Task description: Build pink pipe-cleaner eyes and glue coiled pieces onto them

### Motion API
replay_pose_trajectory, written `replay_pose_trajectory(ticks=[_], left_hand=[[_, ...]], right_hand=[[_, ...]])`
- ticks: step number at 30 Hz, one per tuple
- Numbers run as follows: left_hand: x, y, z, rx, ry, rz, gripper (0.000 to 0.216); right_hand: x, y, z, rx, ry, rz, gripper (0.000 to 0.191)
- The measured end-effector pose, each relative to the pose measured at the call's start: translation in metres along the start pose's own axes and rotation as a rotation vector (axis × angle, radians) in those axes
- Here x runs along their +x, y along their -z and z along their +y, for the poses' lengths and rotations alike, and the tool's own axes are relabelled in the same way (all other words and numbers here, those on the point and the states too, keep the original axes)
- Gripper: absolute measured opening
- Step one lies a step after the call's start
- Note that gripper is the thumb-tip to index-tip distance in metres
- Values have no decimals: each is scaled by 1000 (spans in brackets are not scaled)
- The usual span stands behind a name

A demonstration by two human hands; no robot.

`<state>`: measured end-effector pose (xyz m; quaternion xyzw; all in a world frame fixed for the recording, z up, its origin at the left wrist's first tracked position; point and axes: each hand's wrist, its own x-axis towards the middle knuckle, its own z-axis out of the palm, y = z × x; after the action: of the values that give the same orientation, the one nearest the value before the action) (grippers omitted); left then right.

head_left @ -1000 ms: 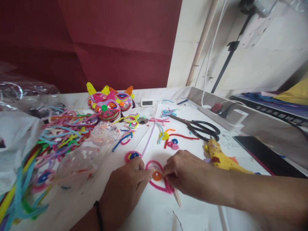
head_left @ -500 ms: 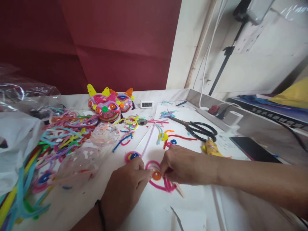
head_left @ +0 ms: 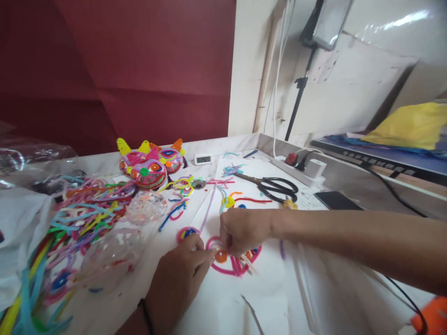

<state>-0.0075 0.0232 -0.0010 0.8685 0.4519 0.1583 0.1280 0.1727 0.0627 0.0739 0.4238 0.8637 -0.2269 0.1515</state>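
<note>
A pink pipe-cleaner shape with an orange coil inside lies on white paper near the table's front. My left hand rests beside it, fingertips pressed against the shape's left edge next to the orange coil. My right hand reaches across from the right, its fingers pinched down on the pink shape right of the coil. A thin pale stick pokes out below my right hand. A second pink coil with a blue centre sits just above my left hand.
A heap of coloured pipe cleaners and clear plastic domes fill the left. Finished colourful masks stand at the back. Black scissors, a small clock, a power strip and a dark phone lie to the right.
The view has swung right and up. My right hand has slid left over the pink shape, and the forearm now hides the yellow glue gun. My left hand stays at the shape's left edge.
</note>
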Motion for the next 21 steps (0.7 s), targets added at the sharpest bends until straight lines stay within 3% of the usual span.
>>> replay_pose_trajectory(ticks=[11, 21], left_hand=[[0, 3, -1, 23, 10, -7, 26], [1, 2, 1, 1, 26, -1, 26]], right_hand=[[11, 7, -3, -57, 15, -81, 16], [13, 0, -1, -54, -20, -49, 16]])
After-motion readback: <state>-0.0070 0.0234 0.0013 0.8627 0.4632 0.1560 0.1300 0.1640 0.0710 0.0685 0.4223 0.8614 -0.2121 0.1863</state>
